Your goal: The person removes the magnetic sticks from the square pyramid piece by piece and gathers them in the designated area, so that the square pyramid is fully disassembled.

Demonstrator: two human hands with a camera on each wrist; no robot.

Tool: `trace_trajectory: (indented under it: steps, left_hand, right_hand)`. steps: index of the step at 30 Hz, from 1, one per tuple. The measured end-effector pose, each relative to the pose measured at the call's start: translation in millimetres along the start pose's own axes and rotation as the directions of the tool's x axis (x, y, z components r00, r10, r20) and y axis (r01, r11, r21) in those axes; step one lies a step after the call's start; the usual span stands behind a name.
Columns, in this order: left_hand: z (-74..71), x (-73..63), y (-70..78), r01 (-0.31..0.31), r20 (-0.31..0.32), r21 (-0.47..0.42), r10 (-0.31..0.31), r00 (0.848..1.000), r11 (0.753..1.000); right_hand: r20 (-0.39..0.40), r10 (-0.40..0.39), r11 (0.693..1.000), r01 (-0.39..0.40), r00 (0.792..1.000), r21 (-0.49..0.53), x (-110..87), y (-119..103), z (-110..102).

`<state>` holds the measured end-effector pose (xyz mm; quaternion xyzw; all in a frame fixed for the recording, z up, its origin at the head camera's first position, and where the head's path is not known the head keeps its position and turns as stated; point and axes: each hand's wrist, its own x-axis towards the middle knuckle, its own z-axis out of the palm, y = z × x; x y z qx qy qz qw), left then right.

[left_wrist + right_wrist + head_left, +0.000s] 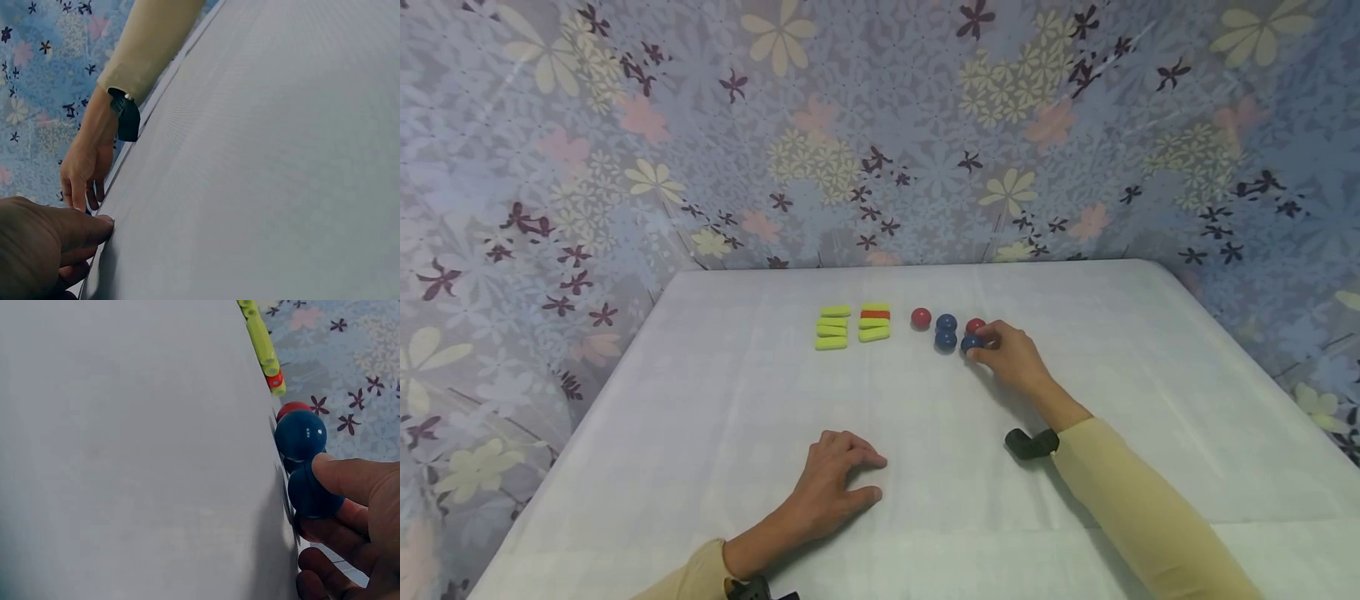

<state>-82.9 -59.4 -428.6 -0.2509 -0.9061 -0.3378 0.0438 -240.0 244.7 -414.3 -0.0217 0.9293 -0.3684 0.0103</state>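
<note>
My right hand (pixel 1013 360) pinches a dark blue ball (pixel 310 490) between thumb and fingers, at the near right of a small cluster of balls. Right behind it sits a red ball (pixel 975 326), partly covered by the fingers. Two more blue balls, a far one (pixel 946 322) and a near one (pixel 945 341), stand in a column just to the left. Another red ball (pixel 921 318) lies left of that column. My left hand (pixel 838 483) rests low over the near part of the table, thumb and fingers apart, holding nothing.
Left of the balls, short yellow sticks lie in two columns, a left one (pixel 832 330) and a right one (pixel 874 334). A red stick (pixel 875 315) lies within the right column. White cloth covers the table (pixel 737 400); a floral curtain (pixel 880 125) hangs behind it.
</note>
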Motion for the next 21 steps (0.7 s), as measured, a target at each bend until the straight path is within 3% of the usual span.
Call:
trace_trajectory:
  steps: [11, 21]
  left_hand:
    - [-0.6, 1.0, 2.4, 0.022, 0.016, -0.022, -0.021, 1.0, 1.0]
    - [0.1, 0.9, 2.6, 0.028, 0.037, -0.03, -0.026, 0.999, 0.999]
  right_hand:
    - [-0.003, -0.013, 1.0, 0.013, 1.0, 0.006, 12.6, 0.4, 1.2]
    - [0.001, 0.015, 0.999, -0.015, 1.0, 0.032, 3.7, 3.4, -4.9]
